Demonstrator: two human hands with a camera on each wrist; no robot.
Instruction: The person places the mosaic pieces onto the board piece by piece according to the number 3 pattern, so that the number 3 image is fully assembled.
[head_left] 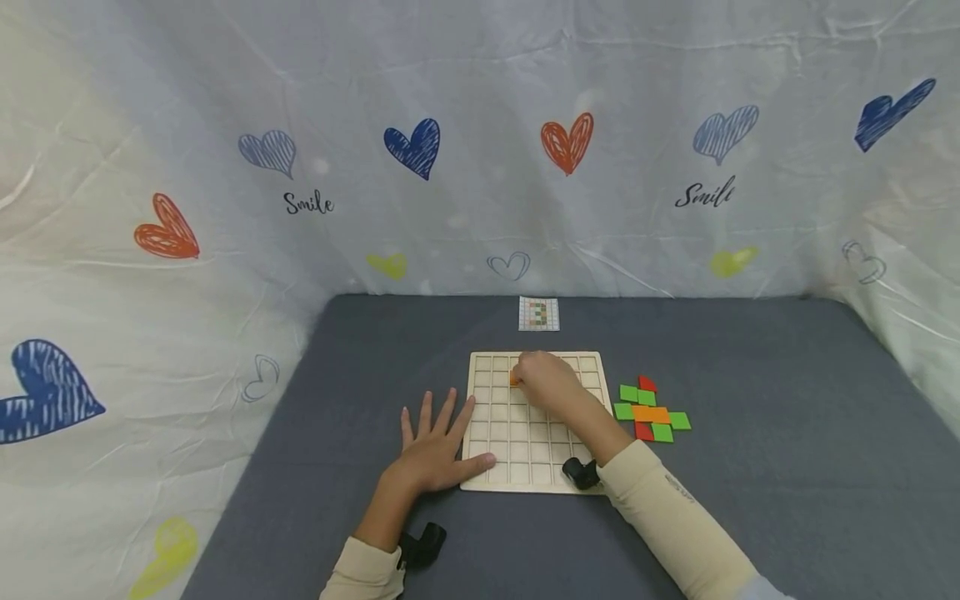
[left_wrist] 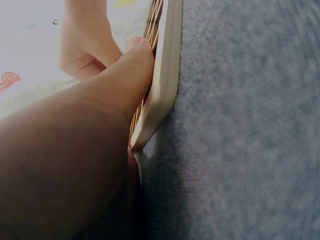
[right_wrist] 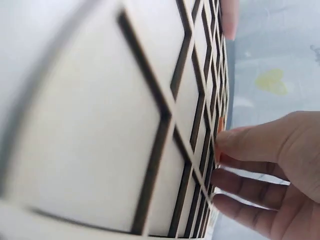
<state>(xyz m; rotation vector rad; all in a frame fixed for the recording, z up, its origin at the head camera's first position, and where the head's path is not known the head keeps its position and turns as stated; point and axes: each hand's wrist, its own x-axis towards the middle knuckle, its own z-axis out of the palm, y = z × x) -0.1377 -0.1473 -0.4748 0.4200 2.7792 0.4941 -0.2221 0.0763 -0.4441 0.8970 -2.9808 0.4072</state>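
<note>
A wooden board (head_left: 498,475) with raised ribs dividing it into square cells lies on the cloth. My right hand (head_left: 547,382) is over its upper part and pinches an orange tile (head_left: 513,379) at the grid. The right wrist view shows the thumb against that orange tile (right_wrist: 220,131), with the other fingers bent beside it. My left hand (head_left: 437,454) lies with fingers spread at the board's left edge, its thumb resting on the lower left cells. In the left wrist view this thumb (left_wrist: 132,65) lies over the board's rim (left_wrist: 167,75).
Right of the board lie several green tiles (head_left: 628,392), red tiles (head_left: 647,383) and an orange piece or pieces (head_left: 650,414). A small printed grid card (head_left: 538,314) is beyond the board. Dark grey cloth (head_left: 757,417) covers the table; a curtain with hearts (head_left: 480,75) hangs behind.
</note>
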